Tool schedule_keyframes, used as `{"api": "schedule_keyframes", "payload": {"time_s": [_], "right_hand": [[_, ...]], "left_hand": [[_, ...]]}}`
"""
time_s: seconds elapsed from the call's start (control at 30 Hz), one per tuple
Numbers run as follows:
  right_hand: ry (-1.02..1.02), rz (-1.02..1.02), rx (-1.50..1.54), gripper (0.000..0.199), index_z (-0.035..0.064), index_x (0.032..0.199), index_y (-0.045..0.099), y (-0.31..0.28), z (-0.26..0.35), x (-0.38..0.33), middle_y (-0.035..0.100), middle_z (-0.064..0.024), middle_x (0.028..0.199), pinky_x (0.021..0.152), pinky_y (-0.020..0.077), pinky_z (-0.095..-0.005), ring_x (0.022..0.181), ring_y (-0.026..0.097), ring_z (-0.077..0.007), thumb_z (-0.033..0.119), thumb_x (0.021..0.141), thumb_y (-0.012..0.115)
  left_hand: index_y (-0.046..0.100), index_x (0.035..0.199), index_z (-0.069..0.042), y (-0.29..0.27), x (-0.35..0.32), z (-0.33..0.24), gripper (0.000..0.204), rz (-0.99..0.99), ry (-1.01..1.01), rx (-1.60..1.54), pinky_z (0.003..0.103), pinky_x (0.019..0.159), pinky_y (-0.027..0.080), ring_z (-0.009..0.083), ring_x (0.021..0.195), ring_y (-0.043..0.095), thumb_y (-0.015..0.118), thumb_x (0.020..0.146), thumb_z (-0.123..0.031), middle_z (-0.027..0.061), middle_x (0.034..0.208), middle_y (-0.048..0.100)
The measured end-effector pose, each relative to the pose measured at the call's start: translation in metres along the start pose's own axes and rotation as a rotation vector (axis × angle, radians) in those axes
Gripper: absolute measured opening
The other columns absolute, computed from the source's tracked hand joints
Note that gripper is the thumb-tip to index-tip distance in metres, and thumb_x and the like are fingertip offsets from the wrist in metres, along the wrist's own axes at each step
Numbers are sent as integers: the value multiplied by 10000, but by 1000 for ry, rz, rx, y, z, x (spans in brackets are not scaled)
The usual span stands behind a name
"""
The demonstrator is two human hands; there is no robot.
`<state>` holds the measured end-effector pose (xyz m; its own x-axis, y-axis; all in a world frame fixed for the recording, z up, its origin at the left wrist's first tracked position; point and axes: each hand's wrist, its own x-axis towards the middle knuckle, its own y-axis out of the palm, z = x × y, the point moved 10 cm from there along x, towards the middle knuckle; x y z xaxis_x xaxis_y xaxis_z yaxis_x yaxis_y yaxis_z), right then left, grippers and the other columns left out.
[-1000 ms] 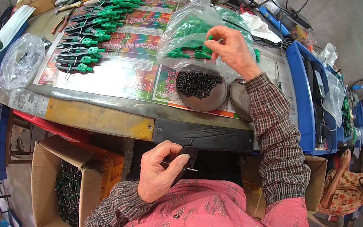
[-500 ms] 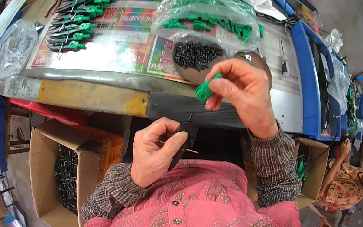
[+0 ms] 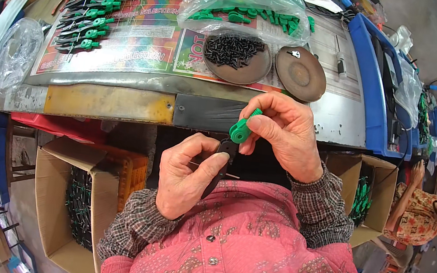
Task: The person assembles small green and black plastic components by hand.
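Between the thumb and fingers of my left hand [image 3: 186, 172] is a flat black plastic part [image 3: 226, 149], tilted, with a thin metal pin sticking out near it. My right hand [image 3: 285, 134] pinches a small green plastic piece [image 3: 240, 132] with a rounded end. The green piece meets the top of the black part in the picture; whether they touch I cannot tell. Beyond them on the bench, a brown dish [image 3: 256, 73] holds a heap of small black parts. A second brown dish [image 3: 301, 81] beside it has a small pale metal bit on it.
A clear plastic bag [image 3: 246, 25] of green pieces lies at the back. Rows of black-and-green assemblies [image 3: 90, 32] cover the bench's left. Blue trays [image 3: 363, 96] stand at right. Cardboard boxes [image 3: 98, 203] sit below the bench edge, and another person [image 3: 416, 211] is at far right.
My right hand has come down and toward me, bringing the green piece to the black part's top end. My left hand has stayed nearly in place, still gripping the black part.
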<state>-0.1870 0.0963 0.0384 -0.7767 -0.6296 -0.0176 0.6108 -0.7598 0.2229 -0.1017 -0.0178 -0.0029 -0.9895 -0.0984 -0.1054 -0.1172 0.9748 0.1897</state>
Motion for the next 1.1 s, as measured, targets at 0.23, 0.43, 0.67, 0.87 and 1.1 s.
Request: {"api": "schedule_keyframes", "payload": {"time_s": [0.23, 0.43, 0.67, 0.87, 1.1], "right_hand": [[58, 19, 67, 191, -51, 964, 585, -2, -9, -3, 636, -103, 820, 531, 556, -262, 636, 652, -162, 131, 921, 619], [46, 32, 23, 193, -54, 962, 585, -7, -13, -4, 635, -106, 826, 539, 565, -272, 645, 652, -165, 130, 918, 620], [87, 55, 59, 164, -33, 980, 588, -8, -20, -5, 626, -62, 810, 584, 548, -248, 658, 652, -134, 123, 934, 610], [77, 49, -61, 132, -36, 967, 602, -1, -20, -8, 624, -46, 826, 607, 538, -227, 677, 647, -108, 87, 923, 621], [24, 77, -99, 116, -30, 971, 603, -2, -19, -10, 620, -37, 814, 600, 525, -211, 676, 637, -89, 70, 917, 625]], "left_hand": [[623, 873, 38, 5, -1, -9, 71, 30, 111, 95, 233, 589, 405, 78, 656, 504, 652, 852, -24, 32, 746, 552], [624, 868, 31, 8, 1, -10, 67, 19, 166, 180, 244, 589, 415, 97, 639, 520, 655, 841, -22, 48, 731, 560], [618, 861, 27, 9, 1, -11, 64, 2, 241, 274, 268, 578, 427, 134, 625, 545, 655, 827, -12, 72, 734, 571], [616, 882, 16, 9, -1, -19, 90, -55, 361, 400, 284, 566, 432, 175, 622, 555, 666, 807, 6, 91, 744, 567], [618, 868, 6, 10, -4, -26, 116, -49, 473, 474, 303, 558, 445, 210, 631, 580, 687, 775, 20, 107, 751, 579]]}}
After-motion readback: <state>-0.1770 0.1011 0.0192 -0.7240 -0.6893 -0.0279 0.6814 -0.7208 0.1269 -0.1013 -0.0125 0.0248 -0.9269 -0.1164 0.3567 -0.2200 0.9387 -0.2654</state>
